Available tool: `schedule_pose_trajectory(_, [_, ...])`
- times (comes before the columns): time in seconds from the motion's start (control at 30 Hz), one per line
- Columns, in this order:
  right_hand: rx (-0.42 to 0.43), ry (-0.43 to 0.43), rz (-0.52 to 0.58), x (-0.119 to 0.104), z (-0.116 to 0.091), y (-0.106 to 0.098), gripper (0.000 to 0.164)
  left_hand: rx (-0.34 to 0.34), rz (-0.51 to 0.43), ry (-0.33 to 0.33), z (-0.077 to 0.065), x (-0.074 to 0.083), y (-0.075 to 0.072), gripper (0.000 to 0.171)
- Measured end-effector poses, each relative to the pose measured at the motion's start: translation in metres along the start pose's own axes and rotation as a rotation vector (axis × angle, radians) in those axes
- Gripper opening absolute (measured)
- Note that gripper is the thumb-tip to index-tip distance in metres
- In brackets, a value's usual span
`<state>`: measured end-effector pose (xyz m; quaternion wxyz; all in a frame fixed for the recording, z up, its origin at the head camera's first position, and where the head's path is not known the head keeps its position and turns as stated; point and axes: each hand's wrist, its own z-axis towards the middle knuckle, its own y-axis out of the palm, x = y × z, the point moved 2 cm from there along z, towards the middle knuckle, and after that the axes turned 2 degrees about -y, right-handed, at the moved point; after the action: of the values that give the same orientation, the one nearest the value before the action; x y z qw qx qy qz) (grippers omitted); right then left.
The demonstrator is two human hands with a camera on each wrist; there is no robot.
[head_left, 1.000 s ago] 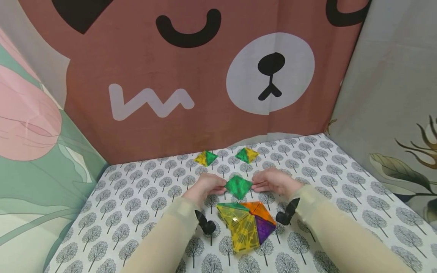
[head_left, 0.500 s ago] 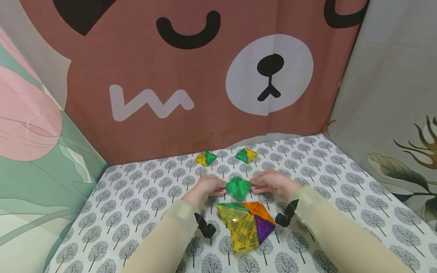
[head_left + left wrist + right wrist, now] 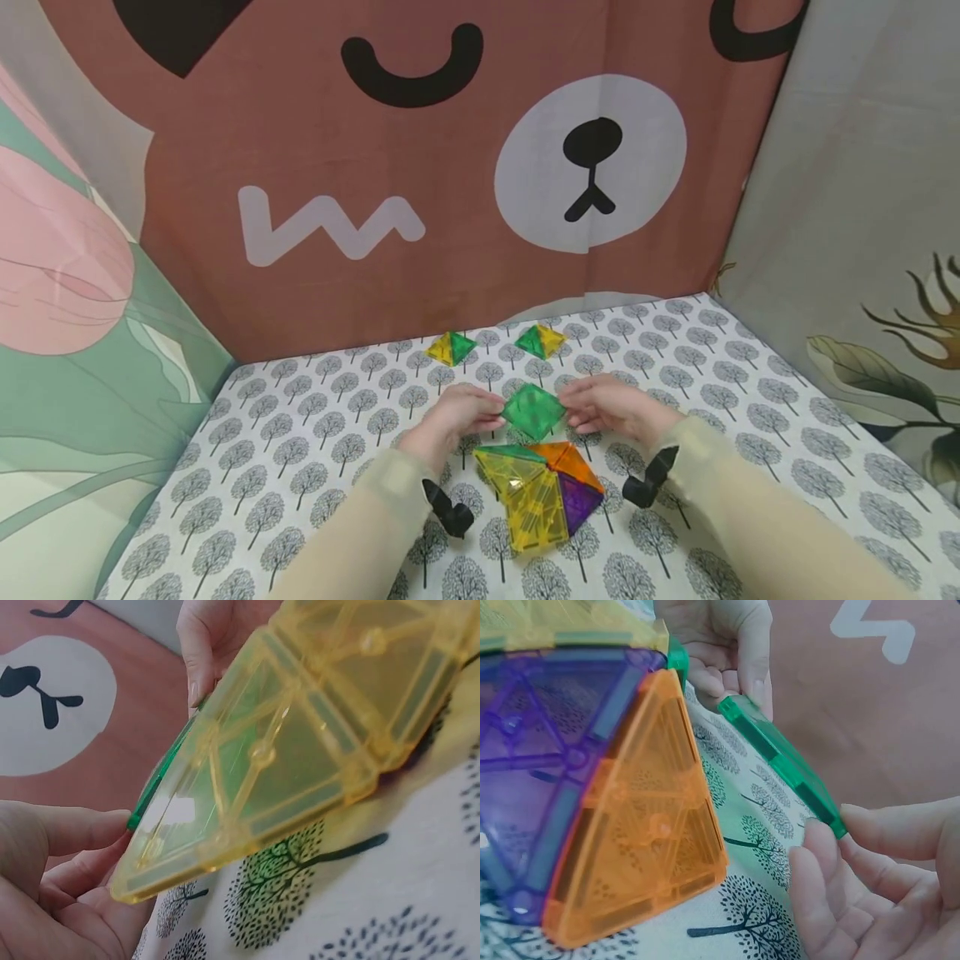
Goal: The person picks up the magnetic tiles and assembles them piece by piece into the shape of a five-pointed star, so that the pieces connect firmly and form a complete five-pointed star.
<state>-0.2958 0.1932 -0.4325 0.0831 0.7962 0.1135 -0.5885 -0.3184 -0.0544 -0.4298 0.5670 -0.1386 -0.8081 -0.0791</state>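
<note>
A translucent green magnetic tile [image 3: 533,412], diamond-wise to me in the head view, is held between both hands by opposite corners. At its left corner the thumb and fingers of my left hand [image 3: 457,414] pinch it. My right hand [image 3: 618,408] does the same at the right corner, plain in the right wrist view. Just nearer to me stands a raised shape built of magnetic tiles, with yellow tiles [image 3: 536,504], an orange triangle [image 3: 568,465], a purple triangle [image 3: 580,504] and a green piece [image 3: 510,452]. Its yellow part hides much of the green tile in the left wrist view.
Farther back on the tree-print cloth [image 3: 300,450] sit two small yellow-and-green tile pieces, a left one [image 3: 451,348] and a right one [image 3: 540,341]. A brown bear-print curtain [image 3: 322,300] closes off the back, with printed cloth walls at both sides.
Both hands have shifted slightly to the right with the green tile, which looks a bit larger and more turned. The built shape and the far pieces stay put.
</note>
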Motion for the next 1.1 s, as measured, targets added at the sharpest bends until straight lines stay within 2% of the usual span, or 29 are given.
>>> schedule_pose_trajectory(0.13, [0.004,0.006,0.007,0.0,-0.008,-0.002,0.027,-0.031,0.027,0.0,-0.005,0.0,0.003,0.018])
schedule_pose_trajectory(0.3, [-0.007,0.009,0.019,0.0,-0.017,-0.001,0.025,-0.03,0.047,0.007,-0.008,-0.001,0.005,0.016])
schedule_pose_trajectory(0.57, [0.011,0.008,0.002,0.009,-0.022,-0.003,0.028,-0.022,0.158,0.037,-0.008,-0.002,0.01,0.014])
schedule_pose_trajectory(0.8, [0.014,0.02,0.013,0.016,-0.022,-0.005,0.024,0.009,0.319,0.079,-0.012,-0.005,0.013,0.01])
schedule_pose_trajectory(1.1, [0.023,0.016,0.001,0.017,-0.025,-0.003,0.026,0.008,0.397,0.067,-0.012,-0.007,0.017,0.009])
